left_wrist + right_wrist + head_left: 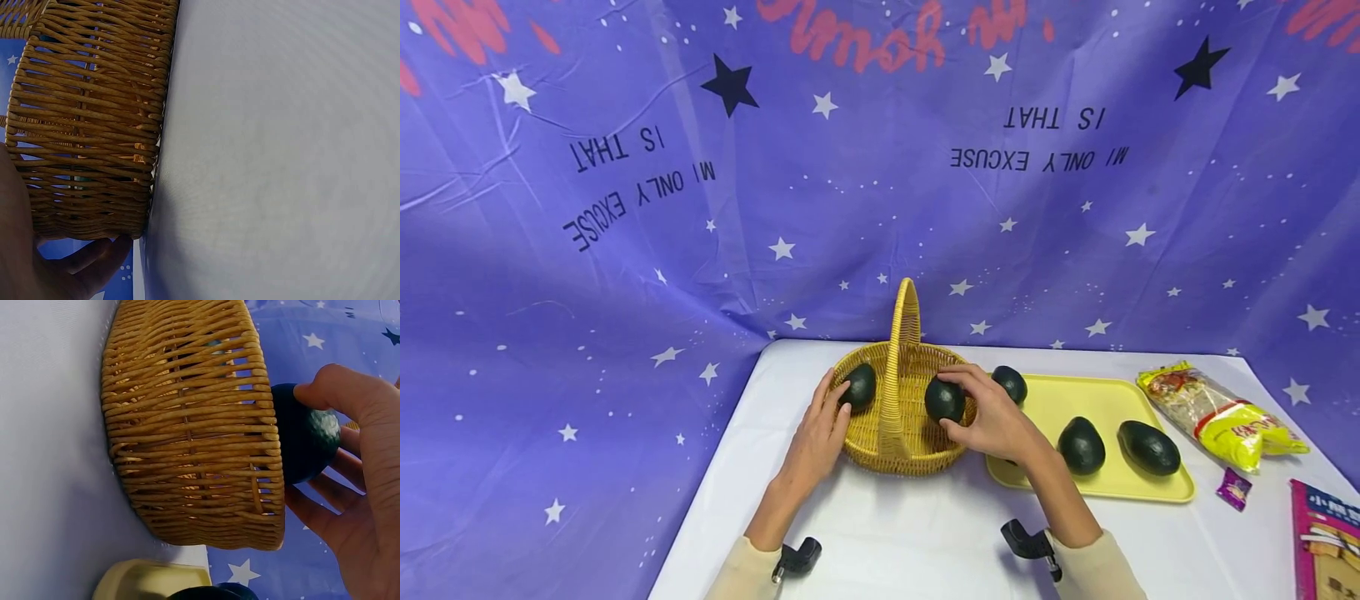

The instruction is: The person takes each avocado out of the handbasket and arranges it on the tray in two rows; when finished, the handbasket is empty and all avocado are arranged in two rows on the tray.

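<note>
My right hand (992, 417) holds a dark green avocado (944, 401) between thumb and fingers, at the right side of the wicker basket (868, 457). In the right wrist view this avocado (305, 434) shows partly above the basket's rim. A second avocado (860, 387) lies inside, left of the arched handle (891, 392). My left hand (816, 442) grips the basket's left side, with fingers along the outer wall and the thumb over the rim. From the left wrist, the fingers (103, 265) curve against the woven wall (94, 125).
Right of the basket stands a yellow tray (1048, 396) with several avocados (1081, 446), one mostly hidden by my right arm. Farther right lie a yellow snack bag (1225, 417), a small purple packet (1234, 489) and a pink package (1326, 542). A star-printed cloth (880, 183) hangs behind the table.
</note>
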Available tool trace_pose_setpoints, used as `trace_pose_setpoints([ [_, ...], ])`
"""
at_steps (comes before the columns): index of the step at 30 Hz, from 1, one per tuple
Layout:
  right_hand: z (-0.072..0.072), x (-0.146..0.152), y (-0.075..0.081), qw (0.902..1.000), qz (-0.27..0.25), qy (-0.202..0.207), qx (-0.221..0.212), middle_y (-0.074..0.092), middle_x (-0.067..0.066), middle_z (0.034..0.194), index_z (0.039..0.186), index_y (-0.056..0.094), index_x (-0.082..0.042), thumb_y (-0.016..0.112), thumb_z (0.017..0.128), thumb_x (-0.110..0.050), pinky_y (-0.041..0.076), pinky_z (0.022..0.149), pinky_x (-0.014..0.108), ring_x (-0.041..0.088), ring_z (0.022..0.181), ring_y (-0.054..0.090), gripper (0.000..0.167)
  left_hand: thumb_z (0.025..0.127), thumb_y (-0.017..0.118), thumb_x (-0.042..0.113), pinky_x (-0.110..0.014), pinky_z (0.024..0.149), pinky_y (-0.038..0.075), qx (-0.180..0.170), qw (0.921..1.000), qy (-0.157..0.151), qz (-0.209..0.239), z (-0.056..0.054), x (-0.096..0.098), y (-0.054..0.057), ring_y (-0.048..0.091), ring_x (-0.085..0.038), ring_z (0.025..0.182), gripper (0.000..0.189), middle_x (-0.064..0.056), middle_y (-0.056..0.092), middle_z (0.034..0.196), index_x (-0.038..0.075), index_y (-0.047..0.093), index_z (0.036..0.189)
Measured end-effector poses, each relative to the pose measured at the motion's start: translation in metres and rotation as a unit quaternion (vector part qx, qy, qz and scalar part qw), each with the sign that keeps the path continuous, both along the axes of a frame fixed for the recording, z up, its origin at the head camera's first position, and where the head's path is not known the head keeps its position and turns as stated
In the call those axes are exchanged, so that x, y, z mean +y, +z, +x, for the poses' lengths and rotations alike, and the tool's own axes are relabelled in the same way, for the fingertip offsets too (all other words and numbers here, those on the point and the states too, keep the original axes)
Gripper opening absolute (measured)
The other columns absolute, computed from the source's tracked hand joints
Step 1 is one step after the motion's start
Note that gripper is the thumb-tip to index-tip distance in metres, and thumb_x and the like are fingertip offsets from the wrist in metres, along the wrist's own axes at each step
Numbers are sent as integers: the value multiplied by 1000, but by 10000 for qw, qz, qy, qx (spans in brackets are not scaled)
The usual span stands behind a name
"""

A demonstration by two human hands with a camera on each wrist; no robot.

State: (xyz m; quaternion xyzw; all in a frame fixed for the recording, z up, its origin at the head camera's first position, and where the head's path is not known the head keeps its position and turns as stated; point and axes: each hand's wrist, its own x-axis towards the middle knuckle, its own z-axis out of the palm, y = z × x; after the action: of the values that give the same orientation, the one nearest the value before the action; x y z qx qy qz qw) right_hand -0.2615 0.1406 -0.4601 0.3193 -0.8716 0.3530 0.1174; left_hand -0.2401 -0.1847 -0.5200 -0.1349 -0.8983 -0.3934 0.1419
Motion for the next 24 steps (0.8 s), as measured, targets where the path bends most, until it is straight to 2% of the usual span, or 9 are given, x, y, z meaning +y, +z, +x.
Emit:
trace_pose_setpoints([
  [7, 1, 9, 0, 10000, -18, -66, 65, 56, 2, 152, 145, 63, -12, 89, 85, -21, 58, 99, 49, 25, 136, 59, 66, 118, 40, 40, -63, 120, 39, 21, 10000, -39, 36, 0, 0, 0, 36, -39, 157, 53, -9, 22, 179, 13, 49, 162],
  [16, -2, 27, -2, 9996, -117, -77, 225, 57, 7, 152, 145, 63, -7, 90, 84, -16, 58, 98, 53, 28, 136, 58, 67, 118, 40, 39, -65, 119, 39, 74, 9999, -74, 35, 0, 1, 0, 37, -41, 156, 53, -11, 22, 178, 11, 49, 162],
  [21, -1, 35, -1, 9995, -170, -108, 242, 57, 11, 151, 145, 63, -5, 89, 84, -14, 58, 96, 54, 29, 133, 60, 67, 118, 40, 39, -65, 119, 39, 68, 10000, -44, 22, 0, 0, 0, 37, -41, 156, 53, -8, 21, 179, 11, 49, 162],
  [24, 1, 37, 1, 9995, -230, -111, 191, 57, 11, 151, 144, 63, -5, 89, 84, -14, 58, 99, 52, 28, 133, 61, 66, 118, 40, 39, -64, 120, 38, 47, 10000, -40, 43, 0, 0, 1, 37, -40, 157, 53, -6, 20, 179, 11, 49, 162],
])
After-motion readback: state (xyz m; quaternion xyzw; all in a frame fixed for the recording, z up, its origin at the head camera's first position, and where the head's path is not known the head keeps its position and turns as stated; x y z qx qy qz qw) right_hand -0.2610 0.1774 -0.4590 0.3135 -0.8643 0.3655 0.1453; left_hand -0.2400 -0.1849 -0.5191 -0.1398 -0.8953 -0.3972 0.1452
